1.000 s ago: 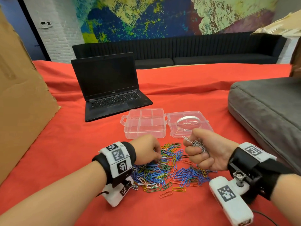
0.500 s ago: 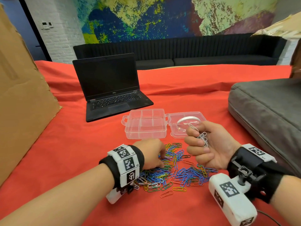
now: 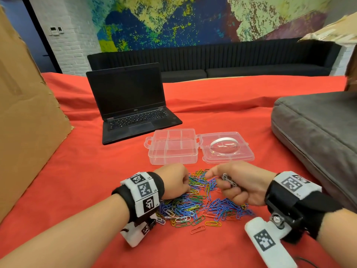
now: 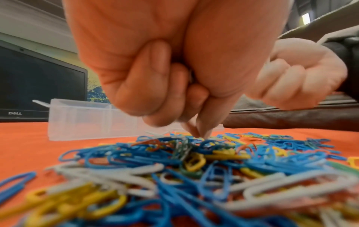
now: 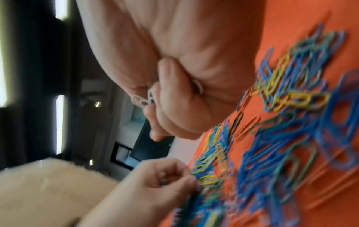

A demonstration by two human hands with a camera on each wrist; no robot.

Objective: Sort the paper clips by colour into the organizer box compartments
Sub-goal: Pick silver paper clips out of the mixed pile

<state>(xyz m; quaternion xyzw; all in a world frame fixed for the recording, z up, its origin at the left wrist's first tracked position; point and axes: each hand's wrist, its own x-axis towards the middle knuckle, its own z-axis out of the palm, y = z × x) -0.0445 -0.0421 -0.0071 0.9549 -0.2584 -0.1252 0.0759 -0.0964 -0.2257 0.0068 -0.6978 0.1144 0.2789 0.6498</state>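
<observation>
A heap of mixed coloured paper clips lies on the red cloth in front of the clear organizer box, whose compartments look bare. My left hand is curled at the heap's left edge. In the left wrist view its fingertips pinch down into the clips, and something greyish shows inside the curl. My right hand hovers low over the heap's right side and grips a bunch of white clips, which also poke out between its fingers.
The box's open lid lies to its right with a round lens-like disc on it. An open black laptop stands behind, a cardboard sheet leans at the left, and a grey cushion sits at the right.
My right hand has come down from in front of the box lid to the heap, still gripping the white clips. The left hand has stayed at the heap's left edge.
</observation>
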